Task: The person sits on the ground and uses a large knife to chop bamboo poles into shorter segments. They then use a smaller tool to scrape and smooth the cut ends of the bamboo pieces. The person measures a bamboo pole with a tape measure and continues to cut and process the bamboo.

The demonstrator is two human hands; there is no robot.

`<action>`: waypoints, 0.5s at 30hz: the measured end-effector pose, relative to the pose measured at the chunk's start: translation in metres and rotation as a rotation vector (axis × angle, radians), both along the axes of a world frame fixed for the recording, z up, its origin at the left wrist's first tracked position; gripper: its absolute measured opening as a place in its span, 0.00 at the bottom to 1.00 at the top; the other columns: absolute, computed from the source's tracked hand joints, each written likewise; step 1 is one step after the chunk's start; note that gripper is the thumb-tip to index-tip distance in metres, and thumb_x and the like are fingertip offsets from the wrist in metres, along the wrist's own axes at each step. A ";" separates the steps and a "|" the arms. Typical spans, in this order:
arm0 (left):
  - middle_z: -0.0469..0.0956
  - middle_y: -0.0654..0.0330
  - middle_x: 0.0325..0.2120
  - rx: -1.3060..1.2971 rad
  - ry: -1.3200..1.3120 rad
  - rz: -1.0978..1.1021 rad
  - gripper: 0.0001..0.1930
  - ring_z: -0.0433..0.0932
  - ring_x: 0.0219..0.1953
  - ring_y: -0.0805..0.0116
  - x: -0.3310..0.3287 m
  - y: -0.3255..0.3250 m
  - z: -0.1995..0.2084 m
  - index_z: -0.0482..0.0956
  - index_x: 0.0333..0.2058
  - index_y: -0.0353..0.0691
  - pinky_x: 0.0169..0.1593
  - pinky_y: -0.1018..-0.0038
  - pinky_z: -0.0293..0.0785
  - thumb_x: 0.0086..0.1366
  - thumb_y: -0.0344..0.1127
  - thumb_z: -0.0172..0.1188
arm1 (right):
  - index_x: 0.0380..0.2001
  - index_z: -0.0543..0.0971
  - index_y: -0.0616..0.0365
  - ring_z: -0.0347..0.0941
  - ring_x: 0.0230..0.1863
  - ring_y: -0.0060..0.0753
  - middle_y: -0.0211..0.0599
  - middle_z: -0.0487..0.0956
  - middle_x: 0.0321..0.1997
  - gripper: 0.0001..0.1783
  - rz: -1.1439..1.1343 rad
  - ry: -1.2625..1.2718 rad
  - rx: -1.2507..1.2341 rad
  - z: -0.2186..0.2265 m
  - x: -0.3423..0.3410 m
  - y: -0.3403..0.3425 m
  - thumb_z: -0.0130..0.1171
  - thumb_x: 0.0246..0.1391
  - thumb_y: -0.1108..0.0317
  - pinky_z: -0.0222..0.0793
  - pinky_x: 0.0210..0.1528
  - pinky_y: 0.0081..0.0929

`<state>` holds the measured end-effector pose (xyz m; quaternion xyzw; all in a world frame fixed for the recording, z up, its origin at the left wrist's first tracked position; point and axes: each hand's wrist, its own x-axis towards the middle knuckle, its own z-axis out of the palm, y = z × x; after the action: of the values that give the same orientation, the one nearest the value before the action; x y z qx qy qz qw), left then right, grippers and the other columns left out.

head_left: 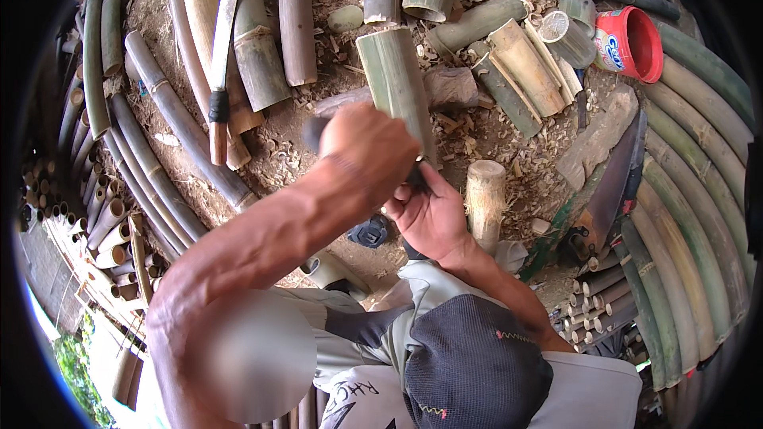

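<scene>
My left hand (pixel 367 147) is closed in a fist in the middle of the view, its forearm coming up from the lower left. A dark, blurred thing sticks out at the fist's left side. Just below and to the right, my right hand (pixel 431 214) has its fingers curled and its thumb raised beside a small dark piece (pixel 416 172) between the two hands. What each hand grips is mostly hidden. A split length of green bamboo (pixel 391 71) extends away from behind the fist, its near end close to both hands.
A long knife (pixel 224 40) with a black-wrapped handle lies on bamboo poles at left. A short upright wooden post (pixel 485 202) stands right of my hands. Farther right are a red bucket (pixel 644 45), split bamboo pieces (pixel 531 67) and a handsaw (pixel 608 191). Shavings cover the ground.
</scene>
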<state>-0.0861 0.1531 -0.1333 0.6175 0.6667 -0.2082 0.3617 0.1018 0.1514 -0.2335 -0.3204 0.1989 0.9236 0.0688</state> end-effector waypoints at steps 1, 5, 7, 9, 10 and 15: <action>0.83 0.60 0.24 0.066 0.010 -0.045 0.06 0.84 0.29 0.62 0.004 0.015 -0.004 0.85 0.23 0.47 0.30 0.68 0.78 0.57 0.34 0.62 | 0.46 0.75 0.56 0.80 0.37 0.35 0.39 0.81 0.37 0.23 -0.013 0.045 -0.031 0.001 0.002 0.006 0.43 0.69 0.48 0.75 0.52 0.42; 0.83 0.60 0.23 0.050 -0.036 -0.029 0.07 0.84 0.27 0.65 0.012 0.015 -0.010 0.85 0.24 0.46 0.29 0.70 0.77 0.59 0.35 0.61 | 0.47 0.75 0.58 0.80 0.37 0.35 0.36 0.78 0.30 0.23 0.059 0.104 0.001 0.007 0.007 0.019 0.46 0.68 0.49 0.75 0.52 0.42; 0.83 0.57 0.23 -0.136 -0.098 0.201 0.07 0.84 0.27 0.65 0.020 -0.020 0.001 0.84 0.26 0.44 0.30 0.69 0.79 0.59 0.38 0.62 | 0.46 0.75 0.58 0.79 0.36 0.34 0.38 0.79 0.32 0.21 0.247 0.051 0.136 0.009 0.012 0.009 0.48 0.67 0.51 0.75 0.49 0.39; 0.82 0.52 0.23 -0.263 -0.316 0.317 0.12 0.84 0.28 0.57 0.025 -0.050 0.004 0.83 0.28 0.37 0.35 0.63 0.82 0.56 0.42 0.61 | 0.47 0.73 0.58 0.75 0.42 0.28 0.37 0.78 0.39 0.15 0.510 0.009 0.256 0.025 0.022 0.012 0.53 0.66 0.58 0.74 0.51 0.35; 0.81 0.48 0.23 -0.296 -0.470 0.466 0.16 0.84 0.29 0.55 0.029 -0.056 0.010 0.83 0.27 0.35 0.37 0.60 0.81 0.59 0.45 0.58 | 0.48 0.72 0.58 0.75 0.44 0.27 0.37 0.77 0.41 0.15 0.555 -0.018 0.314 0.035 0.024 0.016 0.53 0.66 0.59 0.74 0.52 0.34; 0.76 0.31 0.44 -0.469 -0.995 0.718 0.55 0.79 0.49 0.42 0.068 -0.062 0.002 0.58 0.60 0.20 0.53 0.54 0.75 0.57 0.74 0.55 | 0.53 0.69 0.60 0.72 0.47 0.27 0.36 0.71 0.44 0.21 0.768 -0.135 1.186 0.054 0.050 0.072 0.49 0.68 0.54 0.69 0.49 0.30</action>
<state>-0.0182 0.0913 -0.1317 0.2842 0.5216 0.0961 0.7987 0.1523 0.2238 -0.1792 -0.3328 -0.4690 0.8135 -0.0867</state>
